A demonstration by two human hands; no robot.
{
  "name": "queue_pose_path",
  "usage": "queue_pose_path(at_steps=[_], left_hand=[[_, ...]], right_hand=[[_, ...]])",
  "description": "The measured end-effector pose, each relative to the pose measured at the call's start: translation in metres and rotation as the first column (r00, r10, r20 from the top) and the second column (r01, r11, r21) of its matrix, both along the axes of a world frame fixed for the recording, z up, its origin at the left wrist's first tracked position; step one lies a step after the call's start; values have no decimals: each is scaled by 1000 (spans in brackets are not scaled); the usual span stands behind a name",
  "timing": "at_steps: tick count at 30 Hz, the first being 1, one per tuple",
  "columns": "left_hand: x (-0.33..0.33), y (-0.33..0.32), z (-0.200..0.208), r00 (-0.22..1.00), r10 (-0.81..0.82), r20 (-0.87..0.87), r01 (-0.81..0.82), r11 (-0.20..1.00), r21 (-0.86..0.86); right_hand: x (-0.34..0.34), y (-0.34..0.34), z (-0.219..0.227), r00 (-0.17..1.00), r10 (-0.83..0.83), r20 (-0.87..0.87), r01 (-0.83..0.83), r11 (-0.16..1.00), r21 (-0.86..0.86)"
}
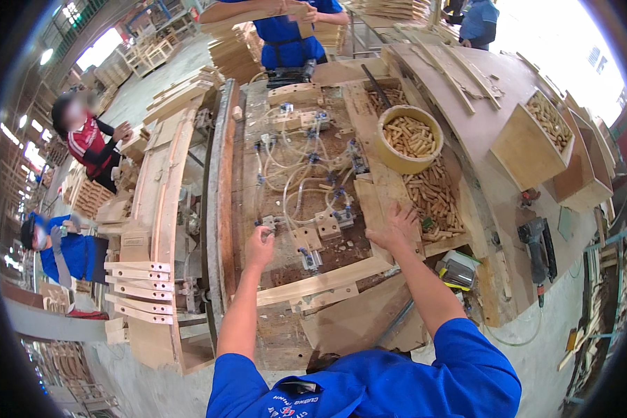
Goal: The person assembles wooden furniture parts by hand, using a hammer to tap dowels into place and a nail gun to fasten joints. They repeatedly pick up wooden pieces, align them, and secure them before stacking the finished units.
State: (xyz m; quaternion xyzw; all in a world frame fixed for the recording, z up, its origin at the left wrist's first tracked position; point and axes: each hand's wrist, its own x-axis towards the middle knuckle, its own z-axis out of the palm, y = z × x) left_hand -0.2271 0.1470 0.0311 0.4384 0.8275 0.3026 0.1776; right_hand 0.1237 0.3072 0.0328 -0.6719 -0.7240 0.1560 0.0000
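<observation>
My left hand (259,245) is closed at the left side of the wooden jig bench (247,188), beside a small metal air fitting (267,222). What its fingers hold, if anything, is hidden. My right hand (397,228) lies with fingers spread on a flat wooden board (382,202), beside a bin of loose wooden dowels (435,195). Between my hands, wooden clamp blocks (327,226) and small pneumatic cylinders (309,259) sit among clear air hoses (296,184). A long, slightly curved wooden piece (320,282) lies across the near side of the jig.
A round yellow tub (405,166) of dowels stands at the bin. Further right are a wooden box (533,143) of dowels and a black nail gun (538,251). Drilled wooden slats (141,289) are stacked at left. Co-workers (289,38) stand beyond the bench and at left.
</observation>
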Motion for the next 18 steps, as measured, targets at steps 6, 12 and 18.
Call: queue_pose_path(at_steps=[6, 12, 18], left_hand=[[-3, -3, -3, 999, -25, -35, 26, 999, 26], [7, -7, 2, 997, -8, 82, 6, 1000, 29], [33, -45, 2, 978, 22, 209, -42, 995, 92]], right_hand=[[-2, -4, -2, 1000, 17, 9, -17, 1000, 24], [9, -6, 3, 998, 55, -44, -52, 996, 72], [94, -13, 17, 868, 154, -473, -39, 969, 244]])
